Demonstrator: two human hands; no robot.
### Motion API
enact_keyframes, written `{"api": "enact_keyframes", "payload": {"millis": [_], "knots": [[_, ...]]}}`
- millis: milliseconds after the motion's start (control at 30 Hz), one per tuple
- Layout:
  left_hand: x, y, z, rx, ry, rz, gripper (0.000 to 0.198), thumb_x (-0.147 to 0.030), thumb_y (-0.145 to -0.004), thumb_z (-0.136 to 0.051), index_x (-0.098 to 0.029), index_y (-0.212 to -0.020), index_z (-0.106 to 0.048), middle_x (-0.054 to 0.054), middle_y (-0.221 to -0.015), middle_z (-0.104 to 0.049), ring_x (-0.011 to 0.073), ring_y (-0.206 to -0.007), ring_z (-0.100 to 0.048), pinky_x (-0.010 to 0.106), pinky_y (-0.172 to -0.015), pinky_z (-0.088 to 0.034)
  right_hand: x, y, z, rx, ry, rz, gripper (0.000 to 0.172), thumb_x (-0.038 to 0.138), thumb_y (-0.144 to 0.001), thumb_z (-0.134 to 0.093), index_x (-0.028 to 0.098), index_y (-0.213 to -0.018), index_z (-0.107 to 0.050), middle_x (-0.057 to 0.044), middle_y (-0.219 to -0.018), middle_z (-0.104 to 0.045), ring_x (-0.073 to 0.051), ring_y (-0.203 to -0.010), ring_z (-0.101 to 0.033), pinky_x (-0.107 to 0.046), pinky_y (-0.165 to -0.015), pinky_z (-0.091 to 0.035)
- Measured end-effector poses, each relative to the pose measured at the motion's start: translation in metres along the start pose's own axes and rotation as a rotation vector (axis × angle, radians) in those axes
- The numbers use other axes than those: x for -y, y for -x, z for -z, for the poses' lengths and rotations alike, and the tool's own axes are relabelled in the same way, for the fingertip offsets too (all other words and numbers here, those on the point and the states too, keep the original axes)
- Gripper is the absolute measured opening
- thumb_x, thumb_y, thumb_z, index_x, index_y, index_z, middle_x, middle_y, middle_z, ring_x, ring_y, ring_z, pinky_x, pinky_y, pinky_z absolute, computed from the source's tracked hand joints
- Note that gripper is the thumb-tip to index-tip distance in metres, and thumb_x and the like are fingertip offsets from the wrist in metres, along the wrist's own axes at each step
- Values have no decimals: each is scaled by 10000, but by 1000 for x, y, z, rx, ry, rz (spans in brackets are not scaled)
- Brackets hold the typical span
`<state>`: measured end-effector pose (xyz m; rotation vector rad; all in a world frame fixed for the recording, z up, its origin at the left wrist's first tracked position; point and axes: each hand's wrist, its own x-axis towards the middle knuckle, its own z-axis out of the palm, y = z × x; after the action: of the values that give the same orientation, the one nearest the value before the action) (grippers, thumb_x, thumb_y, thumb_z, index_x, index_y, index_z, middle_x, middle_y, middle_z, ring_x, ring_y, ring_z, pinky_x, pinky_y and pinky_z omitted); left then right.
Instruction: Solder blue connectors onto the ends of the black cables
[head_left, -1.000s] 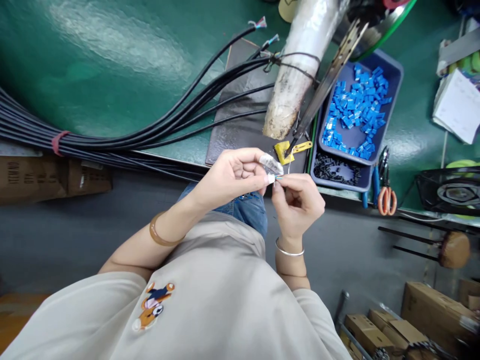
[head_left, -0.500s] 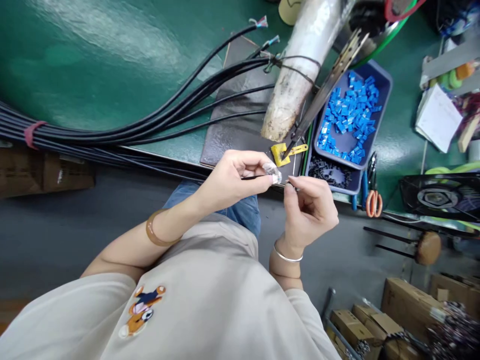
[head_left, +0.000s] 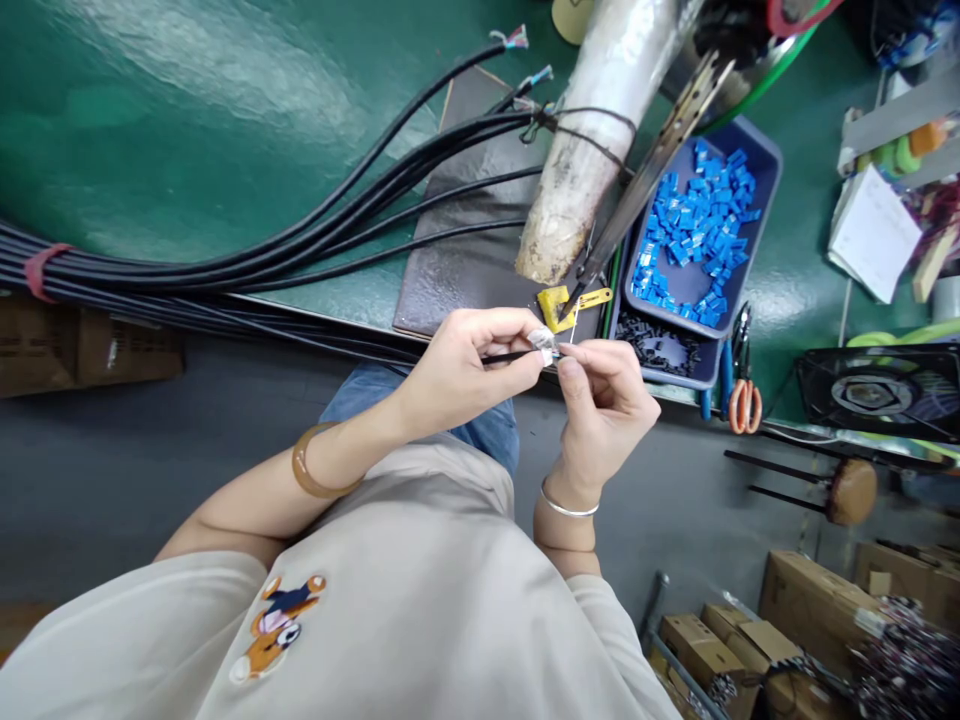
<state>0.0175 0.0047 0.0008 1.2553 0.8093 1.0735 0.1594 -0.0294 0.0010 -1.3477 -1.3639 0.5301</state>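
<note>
Black cable pinched, L hand; R hand closed at tip; wrapped tube just beyond.

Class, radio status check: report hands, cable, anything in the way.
Left hand pinching black cable. Right hand at its end, grip detail hidden. Yellow piece just beyond both hands, not between them.

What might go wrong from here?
The left hand pinches a black cable near its end, right hand close by; the tiny end might slip or bend.
The slanted metal tool points down just beyond the hands, so fingers could brush its tip.
The orange-handled tool juts past the bench edge and might get knocked off.
</note>
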Motion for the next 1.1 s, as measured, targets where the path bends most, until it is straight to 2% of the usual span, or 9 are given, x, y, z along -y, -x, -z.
{"api": "enact_keyframes", "payload": {"millis": [233,400,600,733,833,900,967,1100], "knots": [[4,2,0,-7,-114,-58,62,-147,-809,-604,-125,-758,-632,-7,-673,-570,65,-618,-494,168,-583,-425,0,0,0,10,59,-14,46,237,-840,-698,253,-873,-726,12,-819,-631,-107,-769,-598,-258,-608,-459],[6,2,0,23,-151,-58,64,-140,-810,-586,-122,-774,-636,2,-686,-581,73,-624,-504,180,-579,-423,1,0,3,19,121,16,42,230,-847,-691,245,-873,-720,8,-811,-631,-107,-753,-589,-253,-569,-426],[8,3,-1,53,-170,-6,52,-149,-794,-587,-136,-747,-569,-18,-649,-532,64,-594,-474,182,-547,-387,5,-2,12,113,220,55,53,193,-840,-694,226,-872,-721,13,-806,-641,-69,-619,-514,-240,-510,-370],[10,4,1,80,-174,57,138,-158,-773,-602,-163,-855,-491,-59,-609,-489,47,-527,-409,174,-489,-328,9,-3,15,188,255,53,44,175,-829,-701,217,-838,-707,30,-798,-641,-42,-546,-433,-238,-506,-353],[9,4,5,116,-111,96,179,-144,-765,-585,-172,-890,-460,-65,-613,-505,48,-525,-428,173,-504,-352,10,-2,16,211,263,42,42,201,-829,-705,209,-792,-688,37,-758,-629,-42,-532,-405,-239,-505,-337],[7,3,7,143,-45,117,164,-121,-761,-573,-170,-882,-475,-57,-622,-534,54,-544,-474,176,-539,-393,10,-1,16,190,242,20,37,247,-825,-715,222,-841,-694,47,-715,-608,-44,-507,-393,-239,-485,-324],[4,2,8,174,31,138,154,-94,-750,-571,-163,-874,-510,-45,-630,-570,62,-565,-523,180,-566,-426,10,0,17,122,189,9,116,309,-833,-699,240,-926,-694,53,-668,-582,-54,-483,-420,-236,-452,-322],[1,-1,11,225,165,193,83,-86,-746,-595,-142,-807,-595,-27,-600,-596,70,-560,-562,176,-548,-438,14,-1,24,-143,9,63,102,271,-864,-614,249,-955,-656,54,-643,-579,-70,-462,-520,-220,-413,-370]]}}
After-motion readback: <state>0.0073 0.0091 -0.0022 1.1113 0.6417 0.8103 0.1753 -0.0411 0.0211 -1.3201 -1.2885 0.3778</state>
